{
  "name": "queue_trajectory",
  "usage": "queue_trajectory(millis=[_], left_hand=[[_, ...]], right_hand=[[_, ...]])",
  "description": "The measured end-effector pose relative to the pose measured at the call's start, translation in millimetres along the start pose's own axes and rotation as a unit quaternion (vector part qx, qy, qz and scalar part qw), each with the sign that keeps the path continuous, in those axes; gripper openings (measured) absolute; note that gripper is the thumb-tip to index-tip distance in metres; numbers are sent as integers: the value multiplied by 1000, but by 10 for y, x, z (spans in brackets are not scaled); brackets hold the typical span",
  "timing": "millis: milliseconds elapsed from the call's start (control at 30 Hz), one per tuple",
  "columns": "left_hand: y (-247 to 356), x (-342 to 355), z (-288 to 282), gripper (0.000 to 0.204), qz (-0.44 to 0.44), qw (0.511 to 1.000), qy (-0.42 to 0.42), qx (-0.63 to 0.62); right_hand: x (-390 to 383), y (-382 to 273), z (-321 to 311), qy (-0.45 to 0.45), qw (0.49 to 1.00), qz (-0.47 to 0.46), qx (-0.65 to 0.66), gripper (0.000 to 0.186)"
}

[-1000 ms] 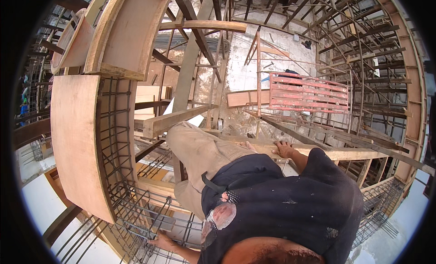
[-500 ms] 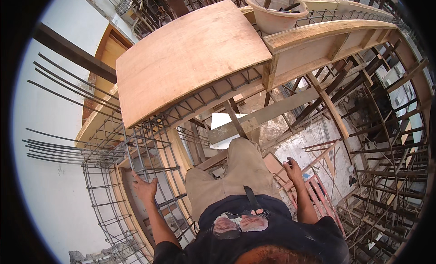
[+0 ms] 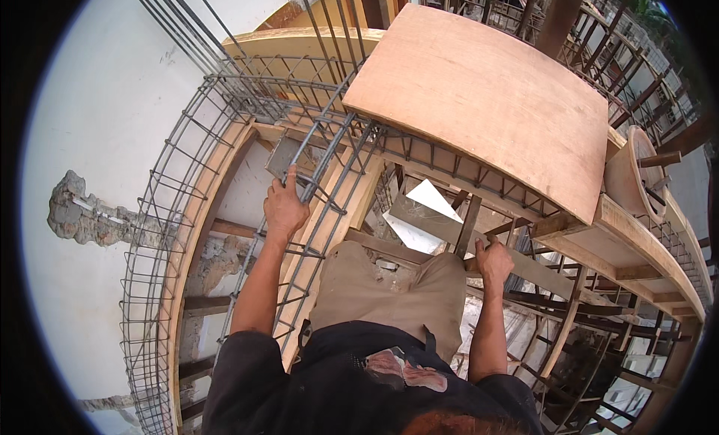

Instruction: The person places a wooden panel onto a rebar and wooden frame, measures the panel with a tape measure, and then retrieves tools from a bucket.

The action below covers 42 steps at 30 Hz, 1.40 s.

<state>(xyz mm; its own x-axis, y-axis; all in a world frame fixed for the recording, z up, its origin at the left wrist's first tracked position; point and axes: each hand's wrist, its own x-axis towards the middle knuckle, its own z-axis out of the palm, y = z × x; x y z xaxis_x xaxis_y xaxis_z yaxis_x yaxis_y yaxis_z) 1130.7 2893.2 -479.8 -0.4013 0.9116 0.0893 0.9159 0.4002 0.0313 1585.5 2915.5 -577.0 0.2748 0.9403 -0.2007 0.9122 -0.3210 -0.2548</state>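
My left hand is on a long steel rebar of the reinforcement cage, its fingers bent over the bar and partly hidden. Parallel bars and stirrups of that cage run beside my left forearm. My right hand is beside my right knee, near a long timber board. A gap shows between its thumb and loosely bent forefinger, and nothing is visible in it; the other fingers are partly hidden. Ahead of me a large plywood sheet lies over the rebar and formwork.
A curved rebar cage follows the white wall on the left. Several bar ends stick up at far left. A bucket with tools stands on the curved timber formwork at right. Gaps open below, among props and braces.
My view has turned left, so the plywood and bucket now appear further right. My left hand has moved farther along the rebar; my right hand has come forward beside my knee.
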Motion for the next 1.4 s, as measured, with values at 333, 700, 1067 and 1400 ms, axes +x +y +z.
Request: queue_trajectory(millis=[333,700,1067,1400], left_hand=[[-76,-89,-15,75,-25,999,-24,-5],[-105,-43,130,83,-11,1000,29,-3],[126,-66,-103,103,10,997,-69,-28],[-1063,-1991,-409,101,5,996,-67,54]], right_hand=[[-94,-148,-35,-25,998,-3,-52,48],[-6,-95,-20,-47,998,-17,-39,47],[25,202,53,-23,999,-4,35,46],[10,-53,-32,-44,998,51,16,44]])
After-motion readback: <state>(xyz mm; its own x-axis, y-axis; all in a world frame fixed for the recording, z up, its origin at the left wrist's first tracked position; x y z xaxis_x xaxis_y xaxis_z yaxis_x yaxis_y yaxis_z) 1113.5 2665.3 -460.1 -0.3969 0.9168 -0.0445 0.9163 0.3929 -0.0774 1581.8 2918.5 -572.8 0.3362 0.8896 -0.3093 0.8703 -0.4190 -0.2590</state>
